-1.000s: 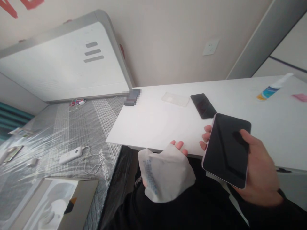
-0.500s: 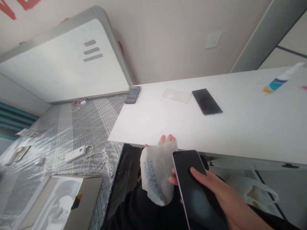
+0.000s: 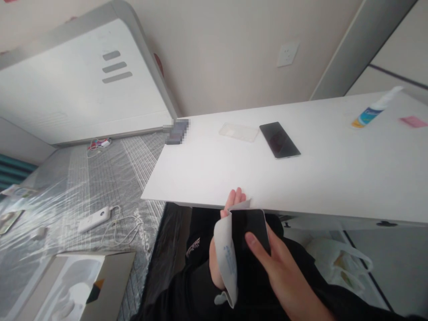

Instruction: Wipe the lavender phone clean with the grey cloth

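Observation:
My right hand (image 3: 284, 276) grips a dark phone (image 3: 250, 227) with its thumb across the black screen, low in front of my lap, below the table's front edge. My left hand (image 3: 227, 240) holds a white wipe cloth (image 3: 227, 254) with blue print. The cloth lies over its palm and wraps round the phone's left side. Left fingertips show above the cloth near the table's edge. On the white table (image 3: 334, 178) lie a second black phone (image 3: 279, 139) and a clear phone case (image 3: 238, 132).
A spray bottle (image 3: 371, 108) and a pink item (image 3: 413, 121) lie at the table's far right. A blurred dark object (image 3: 176, 131) sits at its left corner. Left, a plastic-covered mattress (image 3: 83, 178) holds a power bank with cable (image 3: 93, 218) and an open box (image 3: 73, 290).
My right hand brought the phone down from above the table to my lap and against the cloth in my left hand. The cloth now folds around the phone's left edge.

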### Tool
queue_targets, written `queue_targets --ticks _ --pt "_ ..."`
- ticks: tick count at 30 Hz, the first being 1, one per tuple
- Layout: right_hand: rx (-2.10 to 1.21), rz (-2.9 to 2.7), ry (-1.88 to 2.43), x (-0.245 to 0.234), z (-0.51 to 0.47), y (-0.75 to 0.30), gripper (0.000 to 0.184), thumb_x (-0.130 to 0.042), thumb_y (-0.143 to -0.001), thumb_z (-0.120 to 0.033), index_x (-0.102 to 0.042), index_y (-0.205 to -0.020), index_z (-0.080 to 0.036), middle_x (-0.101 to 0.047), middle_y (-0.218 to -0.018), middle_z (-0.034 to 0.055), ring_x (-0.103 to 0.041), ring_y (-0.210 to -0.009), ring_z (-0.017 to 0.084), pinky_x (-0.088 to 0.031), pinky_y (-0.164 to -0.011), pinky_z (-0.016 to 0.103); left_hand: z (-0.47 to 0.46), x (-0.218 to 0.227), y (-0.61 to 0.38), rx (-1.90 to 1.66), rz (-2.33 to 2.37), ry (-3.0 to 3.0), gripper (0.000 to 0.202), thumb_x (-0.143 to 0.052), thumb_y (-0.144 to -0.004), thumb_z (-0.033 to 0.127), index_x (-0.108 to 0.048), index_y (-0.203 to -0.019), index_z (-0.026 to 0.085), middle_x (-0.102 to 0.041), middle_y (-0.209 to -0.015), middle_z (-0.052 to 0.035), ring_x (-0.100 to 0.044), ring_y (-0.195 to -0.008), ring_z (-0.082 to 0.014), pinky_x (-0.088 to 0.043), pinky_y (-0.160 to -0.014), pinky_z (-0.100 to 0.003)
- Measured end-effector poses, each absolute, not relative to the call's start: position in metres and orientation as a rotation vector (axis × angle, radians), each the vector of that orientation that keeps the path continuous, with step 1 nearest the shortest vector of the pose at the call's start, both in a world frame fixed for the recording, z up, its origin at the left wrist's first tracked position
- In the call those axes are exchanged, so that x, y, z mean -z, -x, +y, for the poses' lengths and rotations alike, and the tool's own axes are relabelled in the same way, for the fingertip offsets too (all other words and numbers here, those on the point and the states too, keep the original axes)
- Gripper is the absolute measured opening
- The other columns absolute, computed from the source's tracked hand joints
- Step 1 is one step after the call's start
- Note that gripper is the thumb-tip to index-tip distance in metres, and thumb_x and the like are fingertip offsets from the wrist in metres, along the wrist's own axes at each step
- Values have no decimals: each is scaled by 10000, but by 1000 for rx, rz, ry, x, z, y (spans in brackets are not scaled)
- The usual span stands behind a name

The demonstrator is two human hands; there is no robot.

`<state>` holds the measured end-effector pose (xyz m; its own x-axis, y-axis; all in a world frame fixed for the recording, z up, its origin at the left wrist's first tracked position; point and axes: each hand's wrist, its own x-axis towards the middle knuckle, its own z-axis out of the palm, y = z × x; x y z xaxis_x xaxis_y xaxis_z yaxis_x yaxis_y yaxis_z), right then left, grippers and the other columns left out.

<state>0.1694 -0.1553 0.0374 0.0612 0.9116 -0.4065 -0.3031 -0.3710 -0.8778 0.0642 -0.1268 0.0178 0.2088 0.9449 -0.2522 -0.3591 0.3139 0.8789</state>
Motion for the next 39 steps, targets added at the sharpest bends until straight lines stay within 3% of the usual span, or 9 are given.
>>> queue_targets --ticks 4,7,13,20,25,28,31,35,39 --pt "-1506 -713 1306 -40 -156 -168 577 -696 -859 -640 -662 -1285 -253 -652 -1384 97 -567 -1334 338 -435 -1153 497 -122 -27 -64 -1104 924 -773 636 -389 -1024 584 -262 -1614 382 -243 -1703 37 -235 -1566 -228 -252 -1284 -387" --pt "-1487 -682 1295 -45 -152 -168 598 -686 -873 -636 -644 -1328 -250 -643 -1400 103 -553 -1351 338 -413 -1170 505 -130 -30 -64 -1110 942 -909 643 -462 -1026 535 -258 -1614 375 -212 -1711 44 -179 -1583 -206 -174 -1303 -343" --pt "-1474 -622 1320 -47 -150 -172 626 -714 -833 -669 -698 -1275 -225 -715 -1275 120 -600 -1288 368 -447 -1129 519 -137 -40 -67 -1117 966 -959 699 -498 -1027 492 -164 -1627 358 -192 -1712 38 -118 -1594 -218 -70 -1315 -380" --pt "-1512 -617 1315 -49 -148 -175 592 -757 -796 -662 -742 -1199 -229 -747 -1194 112 -666 -1170 367 -514 -1048 502 -129 -49 -62 -1151 928 -1213 695 -474 -1028 509 -174 -1626 318 -143 -1717 13 -105 -1594 -267 -46 -1315 -420" --pt "-1561 -567 1262 -53 -145 -173 571 -790 -774 -643 -757 -1161 -225 -766 -1128 102 -679 -1131 355 -532 -1014 487 -131 -51 -61 -1164 914 -1216 668 -514 -1019 477 -250 -1612 316 -202 -1705 1 -106 -1591 -280 -40 -1316 -421" --pt "-1578 -576 1268 -54 -144 -173 600 -798 -757 -653 -757 -1157 -208 -769 -1108 114 -690 -1096 362 -549 -979 492 -131 -53 -62 -1186 947 -1237 661 -492 -1031 466 -213 -1616 337 -160 -1712 38 -85 -1594 -266 -63 -1319 -416" --pt "-1496 -562 1303 -52 -144 -172 620 -768 -763 -695 -756 -1152 -212 -766 -1122 111 -687 -1112 360 -535 -1003 495 -129 -55 -60 -1110 964 -1286 647 -484 -1037 451 -204 -1613 363 -157 -1707 75 -77 -1595 -231 -57 -1321 -371" --pt "-1575 -589 1263 -46 -145 -167 565 -759 -806 -648 -746 -1175 -220 -746 -1201 108 -646 -1214 351 -488 -1076 499 -123 -56 -57 -1142 985 -1328 669 -466 -1048 409 -151 -1630 311 -137 -1715 30 -79 -1596 -251 -9 -1314 -435" --pt "-1460 -557 1325 -42 -145 -163 615 -745 -787 -697 -730 -1185 -228 -734 -1227 109 -640 -1223 354 -470 -1095 511 -119 -56 -55 -1057 1013 -1373 655 -483 -1045 390 -181 -1624 329 -133 -1715 49 -88 -1596 -211 -40 -1314 -361"
